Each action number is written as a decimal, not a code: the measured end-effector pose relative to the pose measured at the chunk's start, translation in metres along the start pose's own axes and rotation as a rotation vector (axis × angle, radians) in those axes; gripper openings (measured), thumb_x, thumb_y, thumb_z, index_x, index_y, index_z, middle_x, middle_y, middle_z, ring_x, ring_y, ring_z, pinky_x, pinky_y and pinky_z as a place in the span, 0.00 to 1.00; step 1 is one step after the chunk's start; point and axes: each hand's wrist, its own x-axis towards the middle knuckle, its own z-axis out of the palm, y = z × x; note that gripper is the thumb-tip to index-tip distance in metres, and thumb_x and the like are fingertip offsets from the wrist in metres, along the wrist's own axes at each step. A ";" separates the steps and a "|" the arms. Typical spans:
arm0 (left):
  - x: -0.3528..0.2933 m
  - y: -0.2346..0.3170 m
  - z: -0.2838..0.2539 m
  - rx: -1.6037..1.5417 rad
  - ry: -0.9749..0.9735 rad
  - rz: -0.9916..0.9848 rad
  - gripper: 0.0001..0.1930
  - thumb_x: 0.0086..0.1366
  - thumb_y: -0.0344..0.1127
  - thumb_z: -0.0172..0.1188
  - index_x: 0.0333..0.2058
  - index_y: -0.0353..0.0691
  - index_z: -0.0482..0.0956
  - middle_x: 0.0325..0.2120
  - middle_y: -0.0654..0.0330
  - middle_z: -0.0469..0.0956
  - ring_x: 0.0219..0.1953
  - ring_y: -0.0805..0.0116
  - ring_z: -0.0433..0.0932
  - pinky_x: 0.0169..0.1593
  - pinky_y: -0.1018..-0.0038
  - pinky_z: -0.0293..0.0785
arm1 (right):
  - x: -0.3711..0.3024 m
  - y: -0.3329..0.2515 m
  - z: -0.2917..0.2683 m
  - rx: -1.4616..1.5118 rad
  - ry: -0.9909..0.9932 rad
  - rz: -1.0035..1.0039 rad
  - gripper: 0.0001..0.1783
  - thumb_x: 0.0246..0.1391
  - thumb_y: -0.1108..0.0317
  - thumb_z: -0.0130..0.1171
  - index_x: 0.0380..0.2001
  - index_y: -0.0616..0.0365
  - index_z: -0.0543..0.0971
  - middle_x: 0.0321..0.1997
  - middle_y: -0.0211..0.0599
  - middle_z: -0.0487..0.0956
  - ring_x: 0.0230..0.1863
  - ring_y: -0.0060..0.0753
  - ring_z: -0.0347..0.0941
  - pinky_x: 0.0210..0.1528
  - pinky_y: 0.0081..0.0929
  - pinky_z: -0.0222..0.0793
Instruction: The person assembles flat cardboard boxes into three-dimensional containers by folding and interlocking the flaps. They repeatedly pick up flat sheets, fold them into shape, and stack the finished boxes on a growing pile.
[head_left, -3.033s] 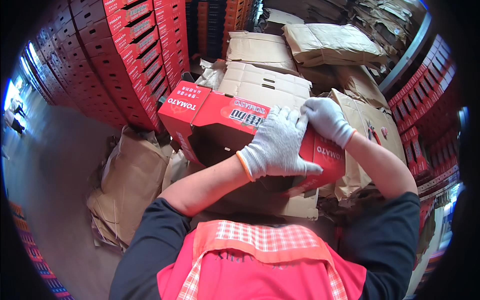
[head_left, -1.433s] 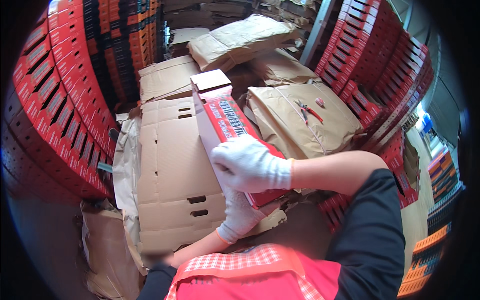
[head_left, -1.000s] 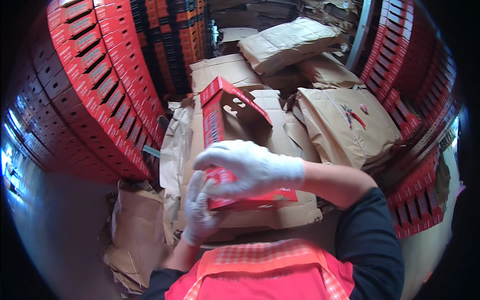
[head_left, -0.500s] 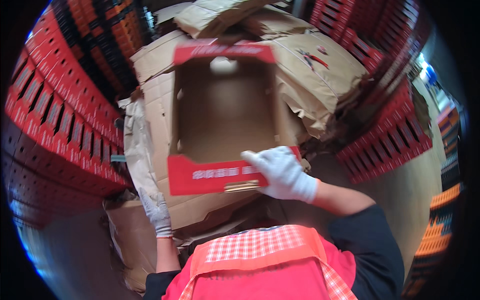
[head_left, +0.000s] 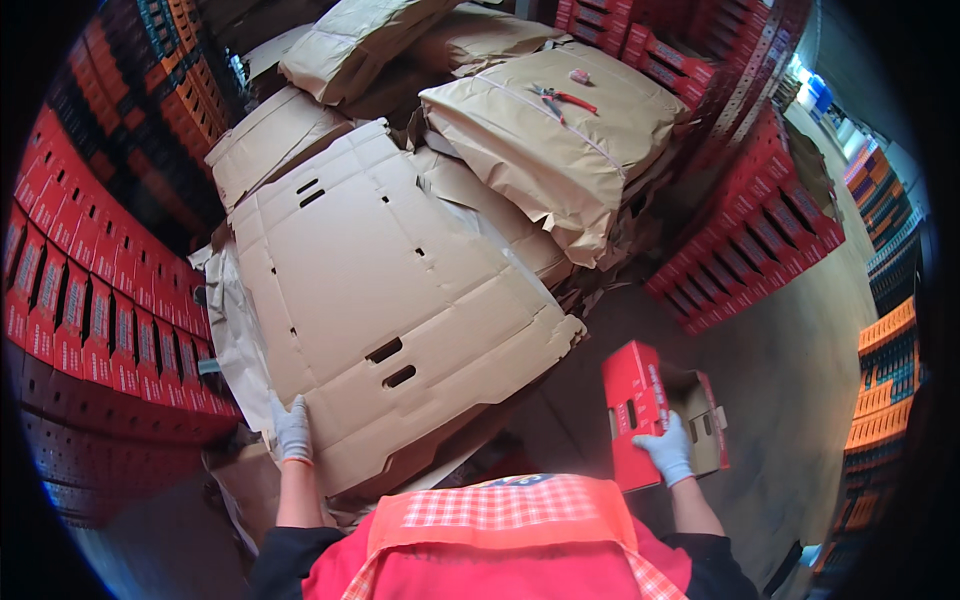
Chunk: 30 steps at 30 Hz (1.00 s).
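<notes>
At my right side, my right hand [head_left: 666,448], in a pale work glove, grips the edge of a folded red cardboard box [head_left: 632,400]. The box is tilted on its side, and its brown inside shows in part. My gloved left hand [head_left: 291,430] is at the near left corner of a flat cardboard blank [head_left: 360,270], its fingers closed on the edge. The blank lies plain brown side up on a stack of similar sheets, with slots and crease lines in it.
Paper-wrapped bundles [head_left: 560,130] lie beyond the blank; red-handled pliers [head_left: 565,100] rest on one. Stacked red boxes [head_left: 100,330] line the left, and more red boxes [head_left: 750,240] stand right. Orange crates [head_left: 880,390] are at the far right.
The red box has moved from above the blank down to my right side with my right hand, uncovering the blank. My left hand has stayed near the blank's left edge.
</notes>
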 end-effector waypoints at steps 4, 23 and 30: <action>0.018 0.005 -0.010 0.244 0.004 0.098 0.45 0.60 0.41 0.65 0.68 0.28 0.51 0.68 0.40 0.56 0.71 0.50 0.54 0.72 0.68 0.50 | 0.051 0.002 0.048 -0.460 0.059 0.084 0.55 0.34 0.52 0.77 0.65 0.55 0.61 0.61 0.49 0.72 0.61 0.55 0.69 0.60 0.43 0.67; 0.086 0.034 -0.014 -0.128 0.132 -0.149 0.40 0.64 0.47 0.62 0.68 0.31 0.57 0.64 0.42 0.64 0.67 0.53 0.62 0.68 0.67 0.58 | 0.151 -0.393 0.189 -0.078 -0.283 -0.748 0.53 0.46 0.45 0.69 0.65 0.71 0.59 0.64 0.64 0.68 0.65 0.57 0.66 0.66 0.40 0.62; 0.038 0.060 -0.075 -1.184 -0.373 -0.474 0.30 0.66 0.42 0.60 0.63 0.36 0.65 0.54 0.54 0.76 0.52 0.64 0.78 0.56 0.66 0.75 | 0.198 -0.424 0.097 0.435 -1.103 -0.236 0.22 0.55 0.63 0.64 0.50 0.64 0.78 0.44 0.40 0.83 0.42 0.35 0.81 0.48 0.32 0.77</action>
